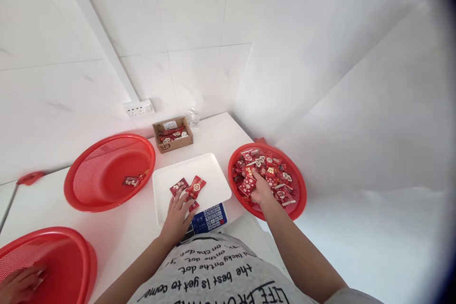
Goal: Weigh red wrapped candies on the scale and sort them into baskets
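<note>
My left hand (177, 216) lies over the white scale tray (213, 175), its fingers apart and touching small red snack packets. A red packet (196, 186) and a darker red packet (179, 186) rest just beyond the fingertips; another lies partly under the fingers. Below the tray shows the blue keypad (213, 217) of the scale. My right hand (261, 191) reaches into the right red basket (302, 190), with a red, white-dotted packet (247, 185) between thumb and fingers. Several similar packets (285, 194) fill that basket around the hand.
Behind the tray stands a cardboard box (183, 142) of packets beside a clear plastic item (194, 118). A red basket (107, 206) on the left holds a few packets. Another person's hand (21, 285) is inside the nearer left basket (87, 256). Walls border the table (210, 133).
</note>
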A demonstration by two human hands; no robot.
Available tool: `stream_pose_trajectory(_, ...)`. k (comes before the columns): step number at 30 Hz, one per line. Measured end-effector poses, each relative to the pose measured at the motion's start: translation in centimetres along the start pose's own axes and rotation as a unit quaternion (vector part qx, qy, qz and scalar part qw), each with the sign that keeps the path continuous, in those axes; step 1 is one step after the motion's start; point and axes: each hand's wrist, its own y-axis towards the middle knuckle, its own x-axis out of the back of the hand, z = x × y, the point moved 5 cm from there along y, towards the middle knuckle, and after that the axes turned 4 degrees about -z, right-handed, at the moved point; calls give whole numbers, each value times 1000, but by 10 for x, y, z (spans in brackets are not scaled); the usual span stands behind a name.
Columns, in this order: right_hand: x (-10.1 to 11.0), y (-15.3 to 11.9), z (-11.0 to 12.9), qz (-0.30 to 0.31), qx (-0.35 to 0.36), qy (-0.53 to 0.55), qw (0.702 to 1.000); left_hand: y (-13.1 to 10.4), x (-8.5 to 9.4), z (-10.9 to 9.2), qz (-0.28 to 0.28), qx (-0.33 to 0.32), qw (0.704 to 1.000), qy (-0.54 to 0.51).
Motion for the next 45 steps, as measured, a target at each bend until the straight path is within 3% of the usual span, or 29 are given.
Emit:
stream_pose_trajectory(3,-45,-3,6,36,-68,116,990,-5,3,0,11,6,1000,4)
stream_pose_trajectory(8,-118,-18,3,93,-175,213,957,-14,5,8,12,19,1000,15)
stream_pose_trajectory(11,-141,-30,-2,97,-205,207,952,-18,1,14,13,28,999,20)
stream_pose_trajectory(15,-149,-42,-6,101,-219,198,950,-19,-2,17,24,35,999,17)
stream_pose_trajectory(19,-140,-46,-8,92,-226,189,951,-14,0,17,27,47,998,10)
stream_pose_trajectory(23,-114,-47,-13,103,-195,145,964,-4,2,19,33,57,998,3)
stream_pose_trajectory(25,-92,-44,-16,94,-144,101,980,5,2,20,45,67,997,6)
stream_pose_trajectory(29,-34,-31,-23,4,-6,-19,1000,26,2,24,75,86,993,26)
stream_pose_trajectory(31,-8,-25,-28,-32,47,-113,992,38,0,24,93,90,991,40)
stream_pose_trajectory(34,20,-20,-34,-90,107,-270,953,51,-6,22,128,86,986,59)
stream_pose_trajectory(37,31,-21,-42,-101,128,-359,919,55,-14,13,157,57,984,67)
stream_pose_trajectory(45,26,-22,-50,-79,135,-413,897,43,-26,-3,152,-2,987,57)
